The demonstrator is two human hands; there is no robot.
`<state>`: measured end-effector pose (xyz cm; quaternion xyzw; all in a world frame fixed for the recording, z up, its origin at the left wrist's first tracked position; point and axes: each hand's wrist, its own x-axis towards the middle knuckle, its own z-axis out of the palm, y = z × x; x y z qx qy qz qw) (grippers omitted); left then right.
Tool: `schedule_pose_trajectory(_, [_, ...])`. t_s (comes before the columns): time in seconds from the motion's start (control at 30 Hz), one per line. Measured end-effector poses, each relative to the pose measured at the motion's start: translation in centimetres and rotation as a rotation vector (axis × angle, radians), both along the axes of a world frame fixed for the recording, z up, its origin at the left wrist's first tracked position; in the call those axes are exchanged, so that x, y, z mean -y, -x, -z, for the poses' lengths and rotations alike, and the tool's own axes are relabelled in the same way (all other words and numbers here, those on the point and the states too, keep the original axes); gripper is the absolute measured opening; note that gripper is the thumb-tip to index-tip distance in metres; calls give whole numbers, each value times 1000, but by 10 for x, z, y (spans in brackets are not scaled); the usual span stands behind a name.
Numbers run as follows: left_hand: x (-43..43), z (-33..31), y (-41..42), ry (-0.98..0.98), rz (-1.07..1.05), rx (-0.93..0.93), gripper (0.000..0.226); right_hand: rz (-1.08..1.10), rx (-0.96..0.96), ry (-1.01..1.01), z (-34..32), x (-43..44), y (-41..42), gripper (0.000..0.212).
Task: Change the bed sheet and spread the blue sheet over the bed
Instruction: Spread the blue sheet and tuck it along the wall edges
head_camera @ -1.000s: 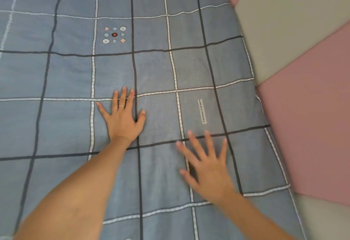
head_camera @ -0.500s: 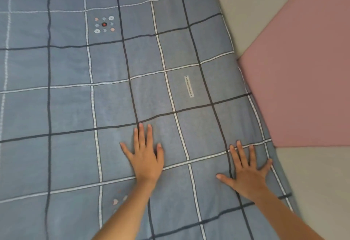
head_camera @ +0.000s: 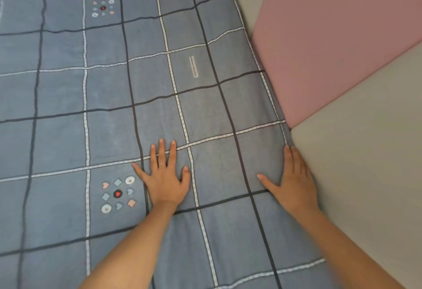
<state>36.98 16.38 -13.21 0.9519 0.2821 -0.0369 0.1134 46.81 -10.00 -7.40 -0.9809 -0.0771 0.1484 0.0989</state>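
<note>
1. Left hand (head_camera: 164, 180) flat on the blue sheet (head_camera: 68, 97), palm down, fingers spread, gripping nothing; thin ring (head_camera: 161, 164) on one finger.
2. Right hand (head_camera: 293, 182) also flat and palm down, holding nothing, thumb stretched toward the left hand, fingertips (head_camera: 288, 150) at the sheet's right edge where it meets the wall panels.
3. Both bare forearms reaching in from the near edge of the bed, hands well apart from each other.
4. Blue sheet spread across the bed, covering all of the bed in view, crossed by a grid of dark and white lines; mostly smooth, with faint ripples between and ahead of the hands.
5. Printed cluster of small hearts and flowers (head_camera: 118, 194) just left of the left hand; a second, similar cluster (head_camera: 103, 8) toward the far left part of the bed.
6. Small white label strip (head_camera: 193, 66) on the sheet beyond the hands, toward the right edge; lettering too small to read.
7. Padded wall panels along the bed's right edge: a pink panel (head_camera: 338, 37) farther along, a grey-beige panel (head_camera: 365, 163) beside the right hand.
</note>
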Motion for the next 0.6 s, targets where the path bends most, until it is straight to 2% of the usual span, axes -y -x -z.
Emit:
schedule_pose_trajectory(0.1, [0,5,1,-14,-12,30,72,222,-63,-207,5,24,33,112])
schedule_pose_trajectory(0.2, [2,8,6,-42,-17,56,72,348,-63,-201,19,29,52,110])
schedule_pose_trajectory(0.4, [1,12,8,-82,-15,93,72,324,40,-247,39,38,51,94])
schedule_pose_trajectory(0.5, [-1,14,8,-89,-14,91,70,318,131,-183,44,35,54,99])
schedule_pose_trajectory(0.6, [3,9,12,-56,-3,32,61,301,68,-136,46,34,56,106])
